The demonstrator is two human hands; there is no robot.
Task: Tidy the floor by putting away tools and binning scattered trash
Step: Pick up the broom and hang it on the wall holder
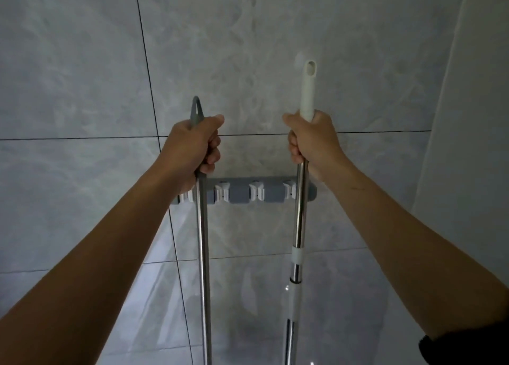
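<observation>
Wall tiles (82, 61), filling the frame, are shown as glossy, grey and marble-veined, jointed by dark grout. The left pole (203, 254) is seen in smooth satin metal, capped by a matt grey plastic loop (196, 111). The right pole (300, 213) is rendered in mirror-polished metal, topped by a matt white plastic end (308, 89). The central rail (239, 192) is moulded in matt grey plastic.

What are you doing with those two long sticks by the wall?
A person is putting away two long-handled cleaning tools. The left hand grips the grey-tipped pole and the right hand grips the white-tipped pole, both held upright. Each pole lines up with an end clip of the grey rack on the tiled wall. Whether they have snapped in cannot be told.
</observation>
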